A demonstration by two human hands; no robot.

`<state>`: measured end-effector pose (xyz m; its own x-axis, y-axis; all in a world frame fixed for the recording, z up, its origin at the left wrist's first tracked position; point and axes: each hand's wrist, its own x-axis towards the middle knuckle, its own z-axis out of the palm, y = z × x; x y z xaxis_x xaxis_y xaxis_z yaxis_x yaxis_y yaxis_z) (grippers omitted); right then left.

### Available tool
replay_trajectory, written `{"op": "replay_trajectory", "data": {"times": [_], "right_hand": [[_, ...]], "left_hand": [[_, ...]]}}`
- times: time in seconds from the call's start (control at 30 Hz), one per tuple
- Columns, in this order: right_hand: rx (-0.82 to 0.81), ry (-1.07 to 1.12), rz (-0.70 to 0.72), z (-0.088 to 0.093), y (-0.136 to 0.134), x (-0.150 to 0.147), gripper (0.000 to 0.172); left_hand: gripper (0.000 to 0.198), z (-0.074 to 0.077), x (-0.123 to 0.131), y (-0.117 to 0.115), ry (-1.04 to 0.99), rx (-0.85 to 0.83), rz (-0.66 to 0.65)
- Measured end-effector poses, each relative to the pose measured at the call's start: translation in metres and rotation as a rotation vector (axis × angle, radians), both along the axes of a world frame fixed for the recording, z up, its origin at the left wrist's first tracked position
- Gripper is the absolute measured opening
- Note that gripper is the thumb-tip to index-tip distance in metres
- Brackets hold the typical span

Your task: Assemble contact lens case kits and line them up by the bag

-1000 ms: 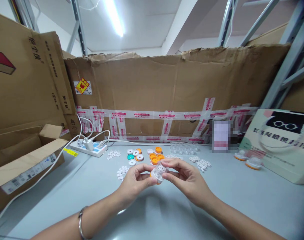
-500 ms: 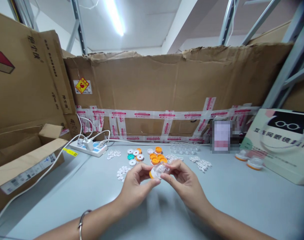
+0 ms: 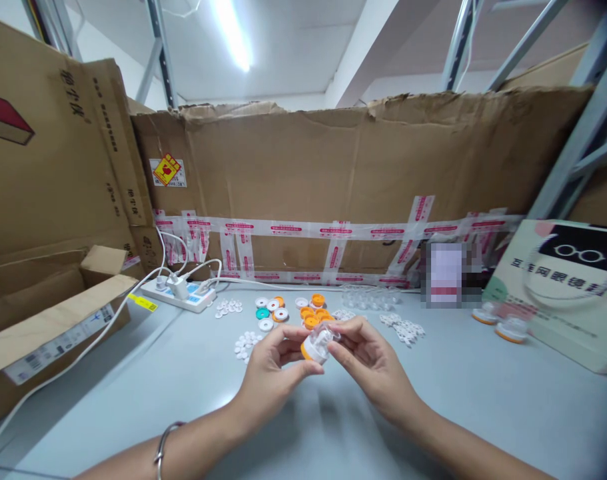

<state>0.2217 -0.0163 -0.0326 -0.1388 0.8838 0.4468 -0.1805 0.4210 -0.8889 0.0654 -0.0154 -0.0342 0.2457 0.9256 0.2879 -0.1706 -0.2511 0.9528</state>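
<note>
Between my two hands, above the table, is a small clear plastic case with a white middle and an orange base (image 3: 317, 345), tilted on its side. The fingers and thumb of my left hand (image 3: 278, 360) grip its orange and white end. My right hand (image 3: 366, 353) pinches the clear end. Just beyond my hands lie orange round caps (image 3: 310, 321), white ring-shaped discs (image 3: 266, 325) and a teal disc (image 3: 262, 313). Small white round pieces (image 3: 244, 345) lie near my left hand, and small white parts (image 3: 406, 329) are spread beyond my right.
Clear plastic domes (image 3: 373, 298) stand at the back. At right, two orange-based clear cases (image 3: 512, 329) sit by a paper bag (image 3: 558, 293). A power strip (image 3: 178, 293) with white cables and an open cardboard box (image 3: 58, 327) occupy the left. Large cardboard (image 3: 283, 167) walls the back.
The case has turned slightly in my hands, showing more of its white and orange side. Both hands keep hold of it, and the view has shifted a little.
</note>
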Motion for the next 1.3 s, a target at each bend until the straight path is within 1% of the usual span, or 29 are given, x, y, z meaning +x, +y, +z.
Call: {"op": "replay_trajectory", "data": {"times": [0.13,0.2,0.27,0.33,0.4,0.5,0.53,0.6,0.67,0.73,0.83,0.93,1.07,1.13,1.2,1.27,1.3], "right_hand": [[-0.017,-0.035,-0.034,0.0,0.002,0.0,0.022],[-0.01,-0.053,-0.059,0.0,0.002,0.0,0.024],[-0.004,-0.07,-0.051,0.001,0.002,0.001,0.023],[0.0,-0.085,-0.024,0.002,0.002,0.002,0.02],[0.001,-0.093,0.025,0.001,0.002,0.003,0.023],[-0.012,-0.092,0.127,-0.001,0.001,0.003,0.042],[-0.014,-0.091,0.145,-0.002,0.001,0.003,0.045],[0.0,-0.108,0.134,-0.004,0.0,0.004,0.046],[0.033,-0.156,0.098,-0.004,-0.002,0.004,0.047],[0.076,-0.222,0.078,-0.005,-0.004,0.006,0.052],[0.12,-0.283,0.08,-0.007,-0.005,0.008,0.058],[0.115,-0.287,0.099,-0.01,-0.005,0.01,0.059],[0.053,-0.239,0.163,-0.012,-0.004,0.008,0.057],[-0.009,-0.168,0.196,-0.012,-0.004,0.005,0.055],[-0.088,-0.077,0.236,-0.012,-0.003,0.0,0.057],[-0.172,-0.001,0.265,-0.013,-0.002,-0.003,0.06],[-0.213,0.026,0.277,-0.013,-0.001,-0.004,0.061]], "left_hand": [[0.026,0.001,0.0,-0.001,0.06,0.057,0.019],[0.024,0.002,0.001,-0.002,0.061,0.046,0.011],[0.024,0.003,0.001,-0.001,0.046,0.009,-0.012],[0.026,0.004,0.001,-0.001,0.019,-0.027,-0.035],[0.027,0.003,0.0,0.0,-0.012,-0.045,-0.035],[0.027,0.002,-0.004,0.001,-0.024,-0.018,-0.005],[0.028,0.001,-0.005,0.001,-0.009,0.01,0.005],[0.027,0.0,-0.008,0.002,0.044,0.087,0.01],[0.023,0.0,-0.012,0.003,0.114,0.174,0.001],[0.016,0.001,-0.015,0.005,0.194,0.272,0.001],[0.012,0.003,-0.021,0.007,0.336,0.438,0.05],[0.008,0.004,-0.027,0.009,0.48,0.57,0.104],[0.009,-0.002,-0.033,0.01,0.632,0.735,0.141],[0.011,-0.006,-0.033,0.011,0.709,0.828,0.172],[0.012,-0.009,-0.031,0.011,0.781,0.905,0.208],[0.011,-0.009,-0.028,0.011,0.812,0.923,0.222],[0.011,-0.008,-0.026,0.011,0.8,0.894,0.213]]}}
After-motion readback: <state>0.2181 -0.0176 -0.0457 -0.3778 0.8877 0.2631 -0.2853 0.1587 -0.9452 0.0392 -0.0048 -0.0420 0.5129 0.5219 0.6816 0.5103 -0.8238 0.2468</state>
